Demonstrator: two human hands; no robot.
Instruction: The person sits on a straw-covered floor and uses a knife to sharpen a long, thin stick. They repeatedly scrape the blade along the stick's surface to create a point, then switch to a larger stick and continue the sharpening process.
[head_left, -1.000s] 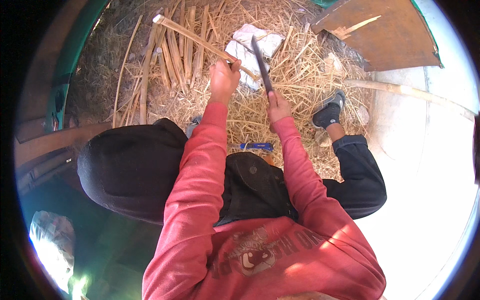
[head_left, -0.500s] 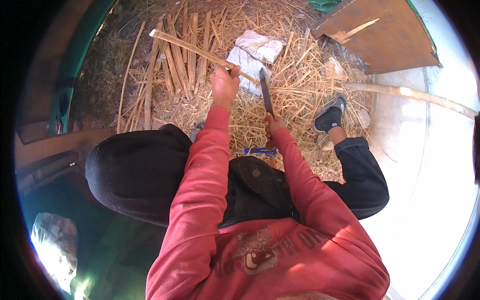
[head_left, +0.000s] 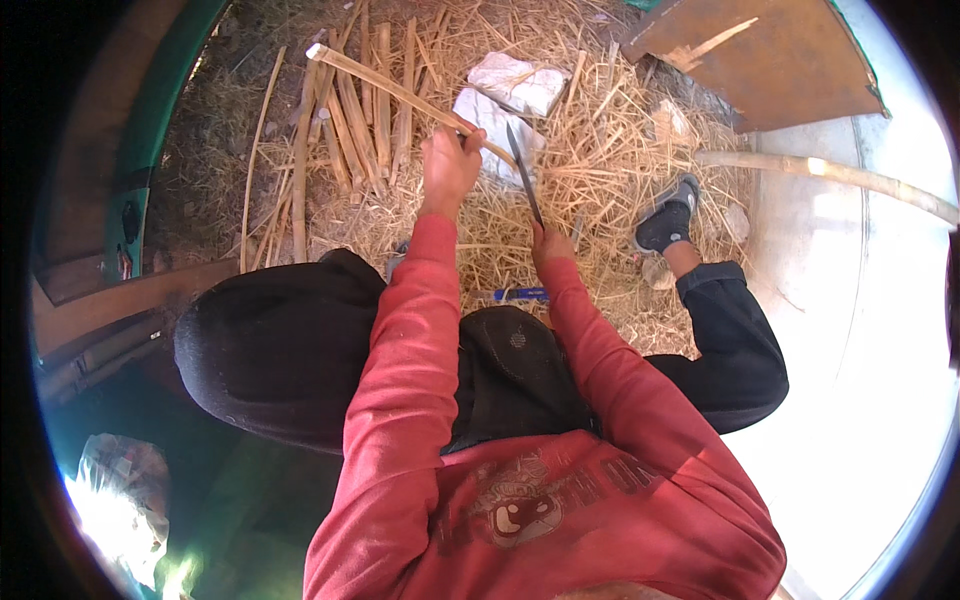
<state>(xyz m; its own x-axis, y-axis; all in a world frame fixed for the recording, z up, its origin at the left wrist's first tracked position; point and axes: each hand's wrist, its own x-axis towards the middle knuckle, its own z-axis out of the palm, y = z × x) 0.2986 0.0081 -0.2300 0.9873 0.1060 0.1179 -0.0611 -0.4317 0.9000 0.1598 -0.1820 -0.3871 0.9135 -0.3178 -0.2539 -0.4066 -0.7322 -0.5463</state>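
Observation:
My left hand (head_left: pixel 452 168) is closed around a long split bamboo strip (head_left: pixel 385 84), which slants from a pale end at the upper left down to the right. In my right hand (head_left: pixel 553 243) is the handle of a long dark-bladed knife (head_left: pixel 524 178). The blade points away from me and crosses the strip's lower end; whether it touches the strip I cannot tell. Behind and under that end lies a whitish stone block (head_left: pixel 484 113), with a second white block (head_left: pixel 517 83) just beyond it.
Several split bamboo pieces (head_left: pixel 352 125) lie at the far left. Shavings (head_left: pixel 600 170) cover the ground. A blue-handled tool (head_left: pixel 522 294) rests near my lap. A bamboo pole (head_left: pixel 830 172) and a brown board (head_left: pixel 770 65) are on the right, beside my shoed foot (head_left: pixel 668 218).
The knife has turned, so its blade now shows narrower and its tip sits further left and farther away. My left hand and the strip have hardly moved.

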